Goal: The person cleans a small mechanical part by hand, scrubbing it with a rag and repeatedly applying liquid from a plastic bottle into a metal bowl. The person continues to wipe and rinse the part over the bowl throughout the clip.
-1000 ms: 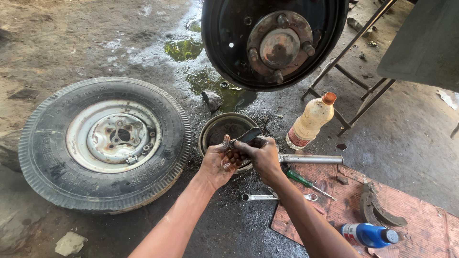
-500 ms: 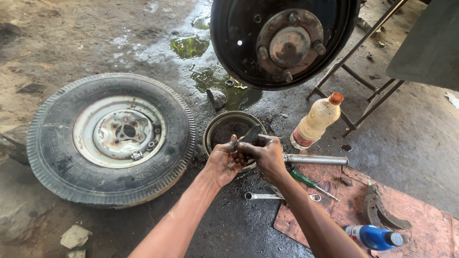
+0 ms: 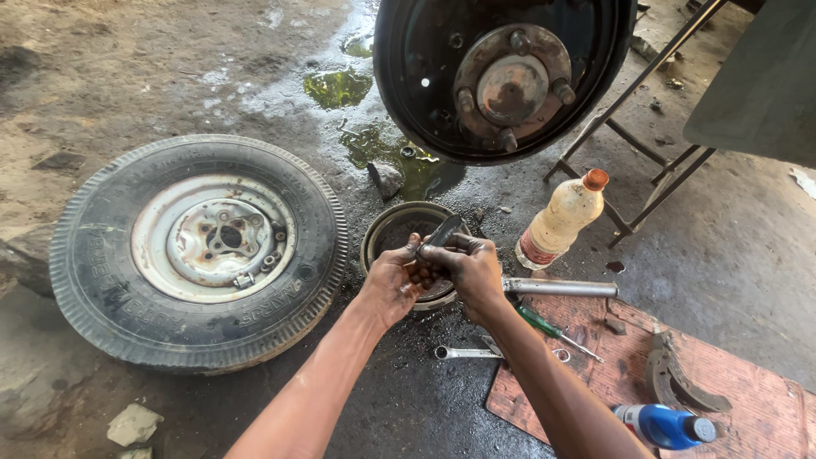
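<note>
Wheel (image 3: 200, 251) off, lying at nine o'clock; hub (image 3: 510, 76) bare at twelve. Left hand (image 3: 395, 280) and right hand (image 3: 472, 268), pressed together, pinch a small dark part (image 3: 444, 229) above the drum (image 3: 387, 234). Reassembly apparently remains.

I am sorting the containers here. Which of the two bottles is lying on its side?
The blue bottle on the reddish board lies on its side. The pale yellowish bottle with an orange cap stands upright on the ground.

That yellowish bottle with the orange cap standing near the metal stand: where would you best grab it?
Grip the yellowish bottle around its wide lower body, coming from its open right side. It stands leaning slightly, its neck narrowing toward the orange cap, so the body probably gives the firmer hold. The metal pipe lies just in front.
</note>
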